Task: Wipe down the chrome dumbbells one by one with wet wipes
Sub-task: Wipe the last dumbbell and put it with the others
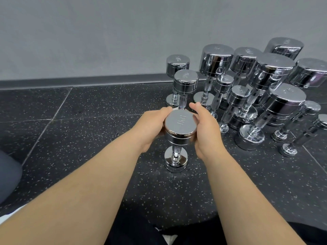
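A chrome dumbbell (180,123) stands upright on the speckled black floor in the middle of the view, its flat top head facing me. My left hand (150,126) grips the left side of that top head, fingers curled around it. My right hand (206,129) grips the right side of the same head. No wet wipe shows in either hand. Behind it and to the right, several more chrome dumbbells (272,73) of different sizes stand on end.
A grey wall with a dark skirting board (79,82) runs across the back. The rubber floor (79,138) stretches out to the left. A dark rounded shape (8,174) sits at the left edge. A white scrap (169,239) lies near my lap.
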A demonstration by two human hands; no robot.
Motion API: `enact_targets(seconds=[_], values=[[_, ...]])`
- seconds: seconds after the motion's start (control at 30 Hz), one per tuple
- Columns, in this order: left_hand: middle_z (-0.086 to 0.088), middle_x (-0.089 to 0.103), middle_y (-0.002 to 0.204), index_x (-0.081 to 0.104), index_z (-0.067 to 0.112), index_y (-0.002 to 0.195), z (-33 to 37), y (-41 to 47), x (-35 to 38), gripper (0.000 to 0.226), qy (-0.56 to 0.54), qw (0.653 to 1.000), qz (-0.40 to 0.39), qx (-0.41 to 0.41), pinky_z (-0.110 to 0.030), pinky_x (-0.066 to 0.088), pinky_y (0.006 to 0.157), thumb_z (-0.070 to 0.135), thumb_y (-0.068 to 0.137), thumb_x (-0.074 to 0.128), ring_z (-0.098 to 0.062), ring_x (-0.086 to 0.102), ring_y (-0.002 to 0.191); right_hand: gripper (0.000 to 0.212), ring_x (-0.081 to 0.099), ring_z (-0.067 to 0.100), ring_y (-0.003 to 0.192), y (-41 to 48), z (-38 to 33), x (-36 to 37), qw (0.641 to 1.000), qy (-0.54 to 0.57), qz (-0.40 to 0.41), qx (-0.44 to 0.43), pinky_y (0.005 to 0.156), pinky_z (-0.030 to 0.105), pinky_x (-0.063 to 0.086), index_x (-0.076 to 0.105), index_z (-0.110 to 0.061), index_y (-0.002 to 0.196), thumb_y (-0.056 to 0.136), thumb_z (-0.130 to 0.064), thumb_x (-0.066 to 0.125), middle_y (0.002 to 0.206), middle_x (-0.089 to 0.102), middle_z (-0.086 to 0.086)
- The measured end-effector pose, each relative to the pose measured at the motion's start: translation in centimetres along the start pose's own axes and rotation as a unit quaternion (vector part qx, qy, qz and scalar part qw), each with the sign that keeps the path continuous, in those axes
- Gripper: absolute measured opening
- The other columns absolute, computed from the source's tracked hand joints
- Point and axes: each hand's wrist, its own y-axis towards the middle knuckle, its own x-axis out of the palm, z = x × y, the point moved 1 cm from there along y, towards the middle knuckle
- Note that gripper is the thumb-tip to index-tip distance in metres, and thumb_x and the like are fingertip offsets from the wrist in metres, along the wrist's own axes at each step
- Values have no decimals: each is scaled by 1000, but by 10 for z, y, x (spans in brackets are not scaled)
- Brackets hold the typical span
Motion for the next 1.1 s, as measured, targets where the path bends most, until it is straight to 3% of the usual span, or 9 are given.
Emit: enact_targets(seconds=[0.2,0.4,0.5,0.57,0.6,0.73,0.87,1.0,1.1], values=[[8,72,80,78,21,90,-1,-13,-2,19,-9,997,12,81,-31,48,87,34,93,64,-12,61,79,19,63,12,85,0,6,-5,1000,-2,12,-2,60,23,42,69,-23,106,94,-34,58,100,69,-5],[6,49,55,50,21,46,-24,-29,5,41,27,996,84,6,-47,51,97,33,86,51,-20,48,71,21,53,9,71,-13,7,-3,999,-42,18,-19,60,25,36,67,-23,92,98,-36,52,82,63,-9],[9,53,62,61,28,64,-14,-43,11,32,11,990,110,86,-33,40,69,23,91,46,-16,42,65,28,61,19,85,-19,10,0,996,-77,22,-26,74,34,49,67,-23,93,98,-44,48,93,68,-1],[17,62,74,71,33,87,-8,-48,11,34,40,985,112,128,-27,39,63,23,97,41,-7,48,64,30,63,20,97,-22,12,0,996,-81,23,-31,93,42,50,67,-25,91,98,-46,46,99,70,-1],[15,61,72,69,31,81,-10,-47,10,35,54,984,116,121,-27,36,62,22,97,40,-7,46,62,30,63,18,100,-22,13,0,995,-86,24,-33,97,43,49,66,-27,91,98,-46,45,101,70,-4],[6,58,65,53,22,56,-18,-49,10,35,62,989,115,75,-34,37,67,18,89,43,-21,46,68,27,60,12,104,-24,15,-1,994,-98,21,-41,103,42,45,63,-32,91,99,-47,42,105,67,-11],[21,71,105,72,33,112,-10,-49,11,28,7,984,103,144,-23,47,87,30,101,47,-1,63,100,31,63,14,106,-25,17,-1,995,-90,13,-42,103,44,46,67,-32,98,95,-52,43,107,70,-9],[9,62,70,64,22,70,-26,-48,12,36,16,994,98,48,-34,45,78,10,93,40,-16,52,78,32,62,15,109,-26,17,1,996,-80,20,-41,104,45,46,65,-29,109,96,-50,43,113,68,-8],[10,59,77,66,18,94,-18,-53,15,30,31,988,125,83,-25,37,64,11,99,37,-9,47,70,33,62,13,109,-28,17,2,996,-77,18,-38,104,44,46,65,-29,111,96,-50,44,113,68,-8]])
